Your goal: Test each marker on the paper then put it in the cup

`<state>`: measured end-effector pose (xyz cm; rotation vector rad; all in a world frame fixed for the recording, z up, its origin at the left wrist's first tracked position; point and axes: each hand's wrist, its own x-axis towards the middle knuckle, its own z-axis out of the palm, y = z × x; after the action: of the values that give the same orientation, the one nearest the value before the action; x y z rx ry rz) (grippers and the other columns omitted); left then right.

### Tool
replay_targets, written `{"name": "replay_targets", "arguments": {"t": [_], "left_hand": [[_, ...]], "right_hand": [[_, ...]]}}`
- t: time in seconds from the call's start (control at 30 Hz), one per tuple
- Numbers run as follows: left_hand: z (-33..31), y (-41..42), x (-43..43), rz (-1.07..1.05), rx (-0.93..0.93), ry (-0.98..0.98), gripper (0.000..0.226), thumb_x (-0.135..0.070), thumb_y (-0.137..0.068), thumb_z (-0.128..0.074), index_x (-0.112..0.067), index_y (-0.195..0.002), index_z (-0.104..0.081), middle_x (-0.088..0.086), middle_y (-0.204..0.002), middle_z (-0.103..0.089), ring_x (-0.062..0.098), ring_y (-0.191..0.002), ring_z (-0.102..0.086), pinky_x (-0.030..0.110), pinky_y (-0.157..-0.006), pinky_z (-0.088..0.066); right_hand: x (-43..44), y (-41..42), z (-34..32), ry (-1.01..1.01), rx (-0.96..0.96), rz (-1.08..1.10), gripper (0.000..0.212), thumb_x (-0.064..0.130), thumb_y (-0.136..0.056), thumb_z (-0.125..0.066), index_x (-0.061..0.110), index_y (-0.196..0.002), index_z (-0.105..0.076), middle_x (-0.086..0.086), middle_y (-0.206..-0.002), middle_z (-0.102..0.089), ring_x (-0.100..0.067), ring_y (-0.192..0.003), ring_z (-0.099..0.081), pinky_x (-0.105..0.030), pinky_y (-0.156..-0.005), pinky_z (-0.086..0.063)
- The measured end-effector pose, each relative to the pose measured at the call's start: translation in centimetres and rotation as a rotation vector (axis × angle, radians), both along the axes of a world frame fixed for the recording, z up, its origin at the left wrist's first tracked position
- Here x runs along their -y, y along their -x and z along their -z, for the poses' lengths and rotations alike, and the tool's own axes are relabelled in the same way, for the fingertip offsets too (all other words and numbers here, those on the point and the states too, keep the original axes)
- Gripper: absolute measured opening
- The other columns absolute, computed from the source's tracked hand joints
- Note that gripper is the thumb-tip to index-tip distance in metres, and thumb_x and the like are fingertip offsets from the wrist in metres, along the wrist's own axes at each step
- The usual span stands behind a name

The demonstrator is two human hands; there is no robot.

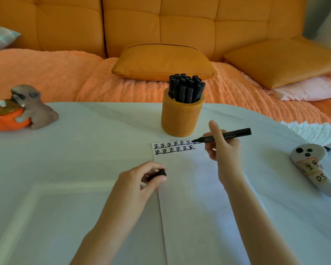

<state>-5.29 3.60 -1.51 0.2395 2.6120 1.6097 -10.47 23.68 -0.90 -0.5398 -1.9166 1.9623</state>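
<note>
At far left of the table (pixel 84 142): one dog figurine (pixel 31 106) clasping an orange bowl. No part in the task, well apart from the work area.

Left of centre: left hand (pixel 138 178), fingers curled round one black cap (pixel 158 174), pinched against the thumb. Resting at the left edge of the paper (pixel 189 197). Judged to serve two ends: keeping the cap ready for recapping and steadying the sheet.

At the paper's top edge: test marks (pixel 174 148) in two rows. Upper row counted as six clear plus one under the nib; lower row six. Judged one mark per marker tested.

Just beyond the paper: one orange cup (pixel 182 119), upright, packed with capped black markers (pixel 185 88), caps up. More than ten; too tightly bunched for an exact count. Placed near the writing spot, presumably to shorten each drop-off.

Right of the cup: right hand (pixel 224 150) closed round one uncapped black marker (pixel 235 133) in a writing grip, one digit raised above the barrel. Nib at the end of the upper row, barrel nearly level, tail pointing right. Contact of nib with paper not resolvable. Step judged: testing, with recapping and the cup yet to come for this one.

At far right: one ghost-shaped soft toy (pixel 311 165), lying flat, untouched.
</note>
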Motion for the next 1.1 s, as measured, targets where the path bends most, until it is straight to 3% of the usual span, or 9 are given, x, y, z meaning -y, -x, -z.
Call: {"name": "replay_targets", "arguments": {"t": [0.13,0.3,0.53,0.67,0.93,1.1], "left_hand": [[-0.7,0.0,-0.2,-0.071,0.023,-0.173,0.017,-0.014,-0.077,-0.071,-0.027,-0.087,-0.066,-0.01,-0.078,-0.07,0.009,-0.065,-0.065,0.025,-0.061,-0.053],[-1.4,-0.1,-0.3,-0.106,0.036,-0.282,0.016,-0.009,-0.072,-0.075,-0.015,-0.082,-0.065,-0.007,-0.078,-0.072,0.009,-0.062,-0.065,0.012,-0.061,-0.049],[-1.8,-0.2,-0.5,-0.105,0.035,-0.273,0.017,-0.01,-0.07,-0.076,-0.018,-0.08,-0.064,-0.008,-0.078,-0.072,0.005,-0.067,-0.066,0.009,-0.063,-0.046],[-1.8,-0.3,-0.6,-0.098,0.038,-0.255,0.015,-0.013,-0.071,-0.076,-0.017,-0.079,-0.065,-0.007,-0.076,-0.073,0.006,-0.067,-0.067,0.009,-0.064,-0.046],[-1.9,-0.8,-0.7,-0.107,0.031,-0.321,0.009,-0.009,-0.072,-0.075,-0.012,-0.075,-0.067,-0.002,-0.069,-0.072,0.009,-0.058,-0.065,0.008,-0.06,-0.044],[-1.9,-1.1,-0.8,-0.093,0.026,-0.384,0.005,-0.009,-0.074,-0.073,-0.01,-0.076,-0.068,-0.001,-0.068,-0.072,0.01,-0.056,-0.062,0.011,-0.06,-0.046]], "right_hand": [[1.6,-1.5,-1.3,0.109,-0.013,-0.11,0.026,0.026,-0.09,-0.064,0.011,-0.069,-0.057,0.002,-0.049,-0.049,-0.012,-0.046,-0.043,-0.021,-0.048,-0.035],[3.5,-3.1,-1.7,0.063,-0.028,-0.21,0.033,0.02,-0.087,-0.068,0.006,-0.063,-0.048,-0.002,-0.046,-0.037,-0.013,-0.044,-0.03,-0.02,-0.045,-0.028],[4.6,-3.5,-1.4,0.115,-0.034,-0.233,0.024,0.01,-0.089,-0.063,0.004,-0.068,-0.053,-0.011,-0.056,-0.037,-0.011,-0.044,-0.029,-0.019,-0.043,-0.026],[5.5,-3.6,-1.1,0.06,-0.044,-0.278,0.023,0.008,-0.089,-0.062,0.0,-0.068,-0.055,-0.002,-0.047,-0.034,-0.012,-0.043,-0.028,-0.018,-0.043,-0.027],[6.9,-4.0,-0.7,0.068,-0.076,-0.234,0.032,-0.003,-0.087,-0.053,-0.005,-0.059,-0.039,0.001,-0.048,-0.03,-0.012,-0.045,-0.026,-0.022,-0.045,-0.025],[7.3,-4.2,-0.5,0.055,-0.044,-0.244,0.031,-0.002,-0.087,-0.053,-0.007,-0.063,-0.034,-0.006,-0.054,-0.028,-0.015,-0.05,-0.024,-0.027,-0.048,-0.023]]}}
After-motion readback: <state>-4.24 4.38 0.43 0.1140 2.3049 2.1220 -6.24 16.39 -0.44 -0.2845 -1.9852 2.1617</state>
